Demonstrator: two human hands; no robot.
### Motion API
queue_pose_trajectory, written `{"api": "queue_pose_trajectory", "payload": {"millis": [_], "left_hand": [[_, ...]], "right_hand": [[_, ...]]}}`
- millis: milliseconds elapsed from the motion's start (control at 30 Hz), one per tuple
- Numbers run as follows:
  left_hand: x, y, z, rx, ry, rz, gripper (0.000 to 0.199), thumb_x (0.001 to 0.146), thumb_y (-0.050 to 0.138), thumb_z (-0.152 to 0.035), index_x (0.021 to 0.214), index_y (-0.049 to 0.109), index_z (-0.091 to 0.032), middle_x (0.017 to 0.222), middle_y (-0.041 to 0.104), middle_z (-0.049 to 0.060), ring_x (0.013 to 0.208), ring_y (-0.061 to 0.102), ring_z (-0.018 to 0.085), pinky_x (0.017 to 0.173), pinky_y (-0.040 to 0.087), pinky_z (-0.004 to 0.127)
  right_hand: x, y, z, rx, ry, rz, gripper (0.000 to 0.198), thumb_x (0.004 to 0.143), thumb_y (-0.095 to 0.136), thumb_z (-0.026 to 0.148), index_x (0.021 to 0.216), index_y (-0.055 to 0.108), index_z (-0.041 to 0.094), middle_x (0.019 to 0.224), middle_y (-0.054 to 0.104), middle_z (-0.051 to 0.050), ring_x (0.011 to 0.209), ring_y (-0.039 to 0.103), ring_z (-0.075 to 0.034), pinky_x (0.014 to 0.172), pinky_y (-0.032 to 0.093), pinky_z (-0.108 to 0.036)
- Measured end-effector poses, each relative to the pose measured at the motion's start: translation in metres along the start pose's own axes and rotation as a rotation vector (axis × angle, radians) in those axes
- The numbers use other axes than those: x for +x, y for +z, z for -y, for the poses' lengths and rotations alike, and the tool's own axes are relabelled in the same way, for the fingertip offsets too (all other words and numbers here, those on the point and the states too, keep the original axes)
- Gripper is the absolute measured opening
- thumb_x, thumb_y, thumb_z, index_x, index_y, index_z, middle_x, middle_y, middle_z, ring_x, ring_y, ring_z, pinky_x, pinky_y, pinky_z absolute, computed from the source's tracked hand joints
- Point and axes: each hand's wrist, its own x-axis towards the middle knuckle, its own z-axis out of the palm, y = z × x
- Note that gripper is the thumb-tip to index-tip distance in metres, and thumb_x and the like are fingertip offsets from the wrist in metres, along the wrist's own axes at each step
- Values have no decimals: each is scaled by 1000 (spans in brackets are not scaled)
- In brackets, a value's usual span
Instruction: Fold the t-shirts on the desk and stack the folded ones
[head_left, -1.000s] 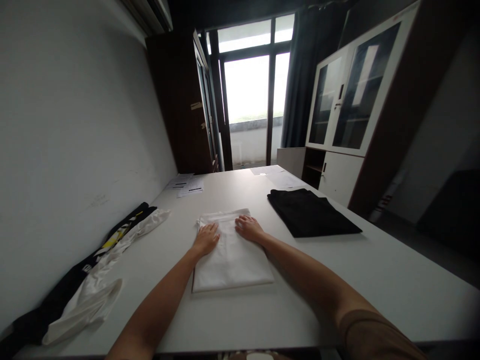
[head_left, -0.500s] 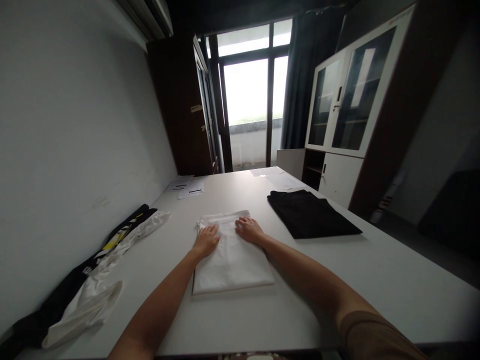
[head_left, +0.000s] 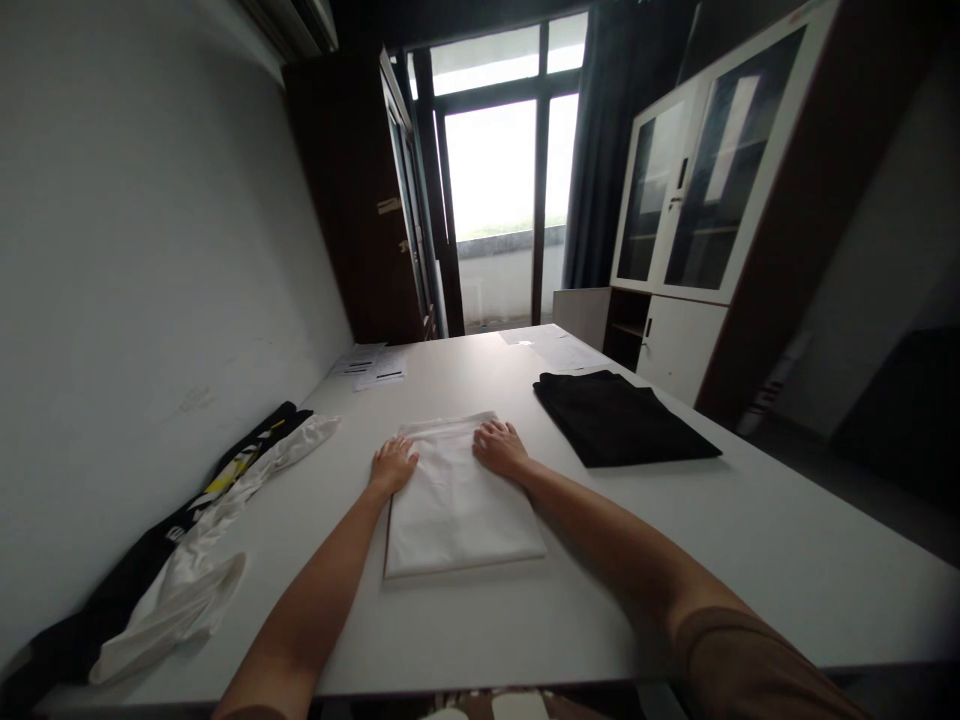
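A white cloth point(head_left: 461, 520), folded into a flat rectangle, lies on the table in front of me; it looks like a garment, but its exact kind does not show. On its far left edge rests my left hand point(head_left: 394, 465), palm down with the fingers spread. My right hand point(head_left: 499, 447) lies near the far right corner of the cloth, fingers stretched forward and slightly bent. Both hands press on the fabric without grasping it. To the right, apart from my hands, is a folded black cloth point(head_left: 622, 420).
The white table point(head_left: 637, 550) reaches toward a window. Crumpled white cloth point(head_left: 180, 590) and black cloth with yellow print point(head_left: 142, 550) lie along the left wall. Paper sheets point(head_left: 379, 367) sit at the far left, others point(head_left: 562, 350) at the far right. A glass-door cabinet point(head_left: 675, 200) stands to the right.
My left hand has slid left, from on top of the white cloth to its far left edge. My right hand has stayed near the far right corner.
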Motion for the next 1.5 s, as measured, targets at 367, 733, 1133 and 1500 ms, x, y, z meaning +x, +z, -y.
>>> {"api": "queue_pose_trajectory", "payload": {"millis": [367,733,1133,1500], "left_hand": [[-3,-2,-1,1,-25,-118,50,103,46,-44,147,57,-23,161,45,12,148,38,31,122,28,49],[-4,1,-9,-12,113,-82,51,104,43,-42,149,54,-21,160,48,11,150,38,27,124,27,44],[-38,-11,-65,25,461,-69,49,105,44,-36,150,52,-18,158,48,15,146,44,29,122,31,51],[-80,-32,-112,-85,764,184,64,105,45,-53,162,36,-26,170,29,13,157,25,33,126,21,56]], "right_hand": [[3,1,-5,60,-60,58,42,101,52,45,138,65,29,148,59,-9,143,44,-28,121,24,-50],[5,3,-6,124,-183,90,44,101,53,46,141,63,30,152,56,-6,144,44,-25,123,21,-45],[8,10,-15,58,90,5,39,101,50,46,130,68,28,147,60,-7,141,45,-28,120,21,-48],[12,-2,-40,32,305,-30,40,100,49,41,129,70,24,135,67,-12,129,56,-28,108,37,-39]]}}
